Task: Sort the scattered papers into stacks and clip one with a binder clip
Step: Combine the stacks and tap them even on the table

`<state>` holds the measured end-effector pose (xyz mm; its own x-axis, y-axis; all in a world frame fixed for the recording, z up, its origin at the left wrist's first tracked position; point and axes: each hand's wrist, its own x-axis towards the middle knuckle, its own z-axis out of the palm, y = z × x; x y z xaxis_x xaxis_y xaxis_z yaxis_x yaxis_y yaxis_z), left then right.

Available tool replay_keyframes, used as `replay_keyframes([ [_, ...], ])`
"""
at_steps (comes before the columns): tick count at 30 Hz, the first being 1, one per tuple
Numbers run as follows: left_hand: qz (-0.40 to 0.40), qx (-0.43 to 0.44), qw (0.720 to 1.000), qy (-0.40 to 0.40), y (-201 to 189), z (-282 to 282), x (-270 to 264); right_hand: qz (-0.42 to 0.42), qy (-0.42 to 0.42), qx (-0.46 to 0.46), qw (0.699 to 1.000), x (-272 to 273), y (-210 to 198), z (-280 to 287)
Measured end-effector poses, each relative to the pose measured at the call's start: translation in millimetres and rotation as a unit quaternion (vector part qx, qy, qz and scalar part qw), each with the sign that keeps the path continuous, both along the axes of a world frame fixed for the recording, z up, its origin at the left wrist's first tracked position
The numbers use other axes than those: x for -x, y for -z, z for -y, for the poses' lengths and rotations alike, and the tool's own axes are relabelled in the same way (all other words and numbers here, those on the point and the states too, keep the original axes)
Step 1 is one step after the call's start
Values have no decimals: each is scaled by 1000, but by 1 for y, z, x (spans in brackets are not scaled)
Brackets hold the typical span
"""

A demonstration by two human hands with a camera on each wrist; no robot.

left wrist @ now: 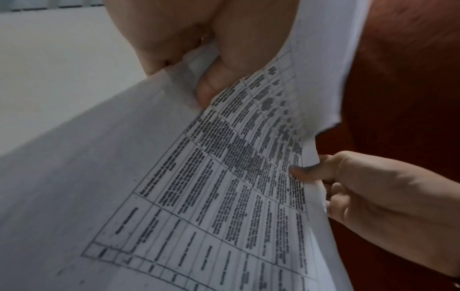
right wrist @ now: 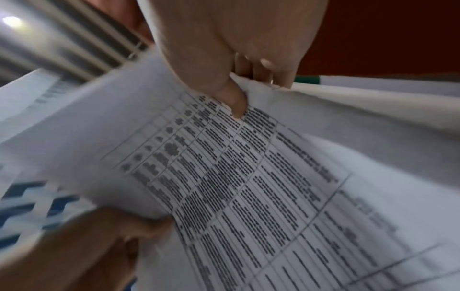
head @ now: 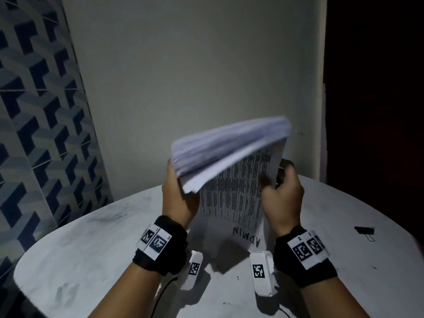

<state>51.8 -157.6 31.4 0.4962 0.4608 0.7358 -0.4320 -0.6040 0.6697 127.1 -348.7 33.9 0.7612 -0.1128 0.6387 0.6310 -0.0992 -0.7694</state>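
A thick stack of printed papers [head: 231, 175] stands upright over the white round table [head: 91, 249], its top edge curling toward me and blurred. My left hand [head: 177, 187] grips its left edge and my right hand [head: 281, 182] grips its right edge. In the left wrist view my left hand [left wrist: 211, 82] pinches the sheets [left wrist: 224, 187] between thumb and fingers, and the right hand [left wrist: 348, 187] pinches the far edge. The right wrist view shows the right thumb [right wrist: 236, 104] pressed on a tabled page [right wrist: 248, 187]. A black binder clip [head: 364, 231] lies on the table to the right.
A sheet with "ADMIN" handwritten on it [head: 246, 236] lies on the table just below the held stack. A plain wall [head: 195, 76] rises behind the table, a patterned tiled wall [head: 41, 122] stands to the left, and a dark opening [head: 376, 111] to the right.
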Motion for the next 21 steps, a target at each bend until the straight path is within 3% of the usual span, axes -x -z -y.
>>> replay_keyframes([
  [6, -47, 62, 997, -20, -23, 19, 1, 38, 26, 8, 999, 14, -3, -5],
  [13, -109, 132, 985, 38, 14, 18, 8, -122, -82, -34, 989, 21, 14, -4],
  [21, -151, 136, 977, 63, 29, 9, 6, -169, -112, -44, 978, 15, 18, -10],
])
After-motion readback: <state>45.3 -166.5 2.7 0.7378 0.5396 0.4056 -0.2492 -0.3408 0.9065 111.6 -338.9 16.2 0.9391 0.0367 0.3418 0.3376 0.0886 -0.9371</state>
